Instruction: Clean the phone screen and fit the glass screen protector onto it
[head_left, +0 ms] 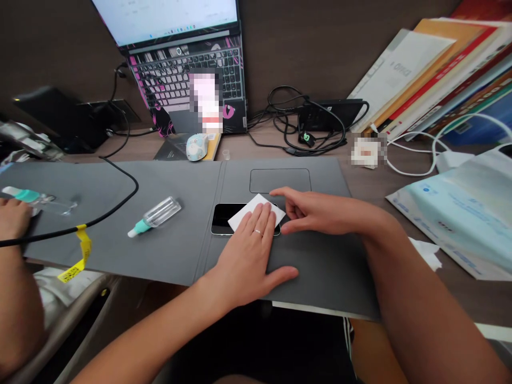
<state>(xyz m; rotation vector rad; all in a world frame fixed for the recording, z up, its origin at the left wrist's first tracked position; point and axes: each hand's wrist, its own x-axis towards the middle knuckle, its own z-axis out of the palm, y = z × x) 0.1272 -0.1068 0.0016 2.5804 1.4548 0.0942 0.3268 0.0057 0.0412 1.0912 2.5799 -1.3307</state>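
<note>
A black phone (222, 218) lies screen up on a grey folding mat (168, 250). A white square wipe (250, 210) rests on the phone's right half. My left hand (250, 253) lies flat with its fingers stretched out and pressed on the wipe; a ring shows on one finger. My right hand (310, 210) reaches in from the right, its fingers extended and its fingertips touching the phone's right end beside the wipe. A small clear spray bottle (156, 216) with a teal cap lies on the mat to the left of the phone.
A laptop (188, 58) stands at the back, with tangled cables (308, 125) and a stack of books (436, 74) to the right. A plastic-wrapped pack (460, 218) lies at right. At far left another person's hand (14, 218) is beside a second spray bottle (38, 198). A black cable (116, 205) crosses the mat.
</note>
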